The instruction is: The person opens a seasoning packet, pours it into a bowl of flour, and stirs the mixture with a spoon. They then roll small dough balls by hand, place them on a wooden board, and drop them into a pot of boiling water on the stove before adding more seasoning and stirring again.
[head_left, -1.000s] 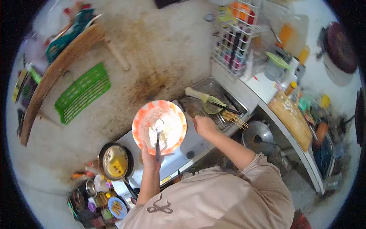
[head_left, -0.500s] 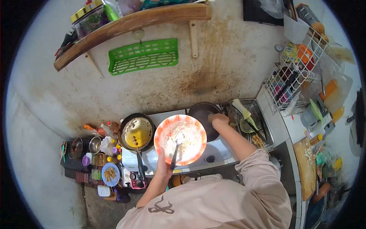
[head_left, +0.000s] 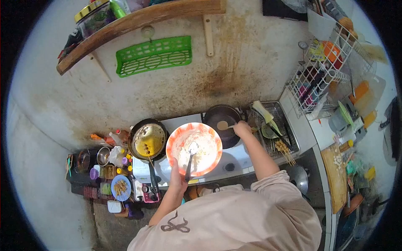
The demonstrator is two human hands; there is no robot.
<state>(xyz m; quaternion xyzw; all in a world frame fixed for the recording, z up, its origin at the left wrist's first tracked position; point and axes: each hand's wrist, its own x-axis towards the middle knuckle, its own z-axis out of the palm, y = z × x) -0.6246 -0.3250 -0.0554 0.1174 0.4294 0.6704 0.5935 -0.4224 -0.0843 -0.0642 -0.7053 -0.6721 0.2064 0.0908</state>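
My right grip (head_left: 240, 128), closed round a ladle (head_left: 222, 125), has reached the dark pan (head_left: 217, 113), between one and two o'clock from the bowl (head_left: 207, 146) clamped in my left grip (head_left: 177, 178).

White stove (head_left: 240, 155): carries two pans side by side, an oil-filled pan (head_left: 150, 121) at left and a dark pan (head_left: 220, 112) at right. Tiled counter (head_left: 323, 134), right side: supports a wooden board (head_left: 334, 188). Wooden wall shelf (head_left: 138, 21): bears a gold-lidded jar (head_left: 94, 17) near its left end.
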